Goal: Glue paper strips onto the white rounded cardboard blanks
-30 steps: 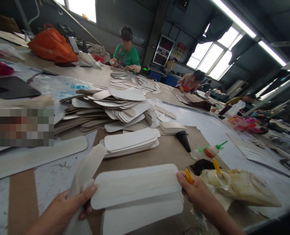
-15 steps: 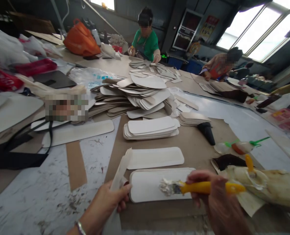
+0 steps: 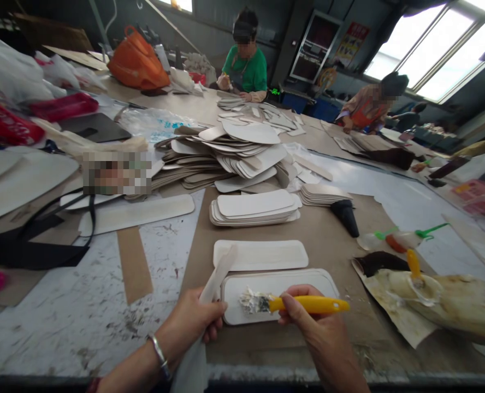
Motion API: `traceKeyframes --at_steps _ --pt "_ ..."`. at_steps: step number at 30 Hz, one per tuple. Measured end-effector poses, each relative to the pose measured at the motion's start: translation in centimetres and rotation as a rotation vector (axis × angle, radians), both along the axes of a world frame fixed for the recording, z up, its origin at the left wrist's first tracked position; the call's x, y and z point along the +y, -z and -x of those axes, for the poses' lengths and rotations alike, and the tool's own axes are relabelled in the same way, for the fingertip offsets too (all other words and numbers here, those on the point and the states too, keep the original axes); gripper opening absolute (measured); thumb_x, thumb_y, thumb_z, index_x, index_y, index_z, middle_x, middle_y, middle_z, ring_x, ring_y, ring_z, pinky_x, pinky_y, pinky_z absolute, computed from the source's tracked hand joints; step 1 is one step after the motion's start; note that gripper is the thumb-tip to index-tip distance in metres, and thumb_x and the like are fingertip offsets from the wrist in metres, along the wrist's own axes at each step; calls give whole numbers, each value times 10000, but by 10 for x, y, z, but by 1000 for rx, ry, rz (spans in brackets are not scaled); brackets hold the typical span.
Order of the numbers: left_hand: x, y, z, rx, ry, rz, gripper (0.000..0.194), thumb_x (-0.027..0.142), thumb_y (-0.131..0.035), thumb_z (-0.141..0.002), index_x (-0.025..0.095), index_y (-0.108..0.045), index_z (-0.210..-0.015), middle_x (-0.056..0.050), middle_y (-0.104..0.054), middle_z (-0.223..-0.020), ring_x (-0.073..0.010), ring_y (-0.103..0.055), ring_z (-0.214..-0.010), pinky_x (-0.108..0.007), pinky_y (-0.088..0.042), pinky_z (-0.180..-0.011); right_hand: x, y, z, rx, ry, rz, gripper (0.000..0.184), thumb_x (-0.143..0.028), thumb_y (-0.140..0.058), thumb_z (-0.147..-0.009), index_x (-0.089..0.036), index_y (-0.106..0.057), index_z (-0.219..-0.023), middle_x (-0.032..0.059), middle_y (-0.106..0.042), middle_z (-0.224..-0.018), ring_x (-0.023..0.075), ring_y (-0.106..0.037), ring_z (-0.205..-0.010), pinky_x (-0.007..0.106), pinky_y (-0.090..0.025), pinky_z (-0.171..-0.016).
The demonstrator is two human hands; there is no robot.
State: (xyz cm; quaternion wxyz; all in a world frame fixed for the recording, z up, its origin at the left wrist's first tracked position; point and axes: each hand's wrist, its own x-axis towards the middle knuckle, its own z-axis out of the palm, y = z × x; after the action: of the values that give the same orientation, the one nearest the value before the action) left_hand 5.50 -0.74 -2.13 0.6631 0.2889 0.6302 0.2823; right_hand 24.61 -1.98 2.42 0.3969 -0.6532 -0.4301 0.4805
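Pinched in my right hand [image 3: 314, 327] is a yellow-handled brush [image 3: 308, 304]; white paste cakes its bristles, which lie over the near white rounded panel [image 3: 308, 284]. That panel tops a thin stack in front of me. My left hand [image 3: 201, 314] grips a long pale strip [image 3: 216, 281] of thin material, tilted upward at the panel's left end, its lower part hanging toward the table edge. Just beyond lies another white rounded panel [image 3: 262, 255]. A neat stack of similar panels [image 3: 254, 210] stands farther back.
A large loose heap of panels [image 3: 230, 155] fills the middle. At right lie a paste-smeared container [image 3: 439, 295] with a yellow handle in its opening, a black cone [image 3: 344, 215] and small green-tipped bottles [image 3: 402, 240]. An orange bag [image 3: 138, 63] sits far left. Co-workers sit across the table.
My right hand has brought the brush left across the near panel, toward its left half. My left hand still holds the strip, now a little farther right in view.
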Motion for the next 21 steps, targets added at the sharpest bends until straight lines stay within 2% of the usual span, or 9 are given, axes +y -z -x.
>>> traceKeyframes --at_steps 5,10,16,21 --pt "-3 -6 1 5 10 -12 157 283 -633 -582 158 -539 -570 24 -554 -426 -80 -458 -350 -184 -309 -363 1 6 6 44 13 -13 305 -495 -672 -700 -201 -595 -720 -8 -611 -535 165 -582 -533 259 -455 -562" --pt "-2 -5 0 13 16 5 145 266 -620 -579 164 -526 -539 24 -550 -415 -90 -468 -343 -194 -329 -364 2 13 -18 -202 34 -35 345 -544 -652 -693 -205 -603 -735 13 -623 -547 196 -602 -551 279 -461 -542" --pt "-4 -7 -3 50 -39 1 207 338 -637 -552 166 -527 -519 24 -539 -399 -95 -461 -334 -197 -328 -352 -3 7 -51 -464 217 -101 355 -567 -630 -693 -217 -608 -750 10 -620 -568 209 -597 -562 299 -447 -562" --pt "-3 -4 -5 58 -67 9 259 379 -669 -514 170 -517 -504 27 -526 -385 -92 -442 -319 -194 -310 -340 -7 5 -74 -678 251 -197 314 -537 -592 -738 -225 -625 -744 26 -642 -649 222 -614 -637 325 -453 -658"
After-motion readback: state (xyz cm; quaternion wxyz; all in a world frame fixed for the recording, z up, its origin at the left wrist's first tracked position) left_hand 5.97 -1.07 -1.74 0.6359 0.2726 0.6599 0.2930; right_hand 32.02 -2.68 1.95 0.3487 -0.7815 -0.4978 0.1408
